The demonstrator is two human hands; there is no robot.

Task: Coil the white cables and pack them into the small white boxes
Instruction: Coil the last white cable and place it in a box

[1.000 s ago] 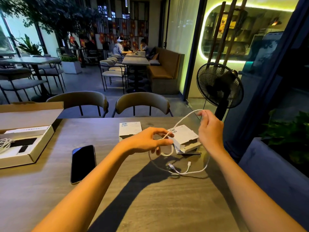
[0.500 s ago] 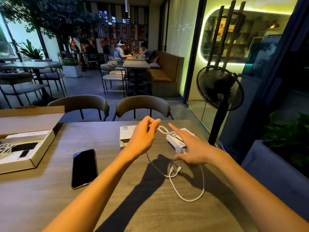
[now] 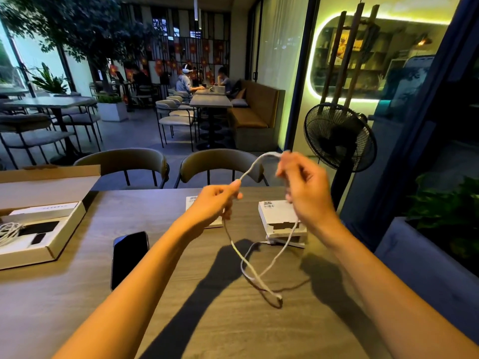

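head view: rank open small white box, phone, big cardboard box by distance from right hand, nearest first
From the right hand:
1. Open small white box, just below it, on the table's right part.
2. Phone, face up left of centre, beyond the left forearm.
3. Big cardboard box, at the table's left edge.

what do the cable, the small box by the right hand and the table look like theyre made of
Cable: flexible white plastic or rubber sheath, likely; it droops in loose loops.
Box: matte white cardboard, seemingly; a torn edge shows brown.
Table: wood or wood-look laminate; grey-brown grain lines, dull finish.
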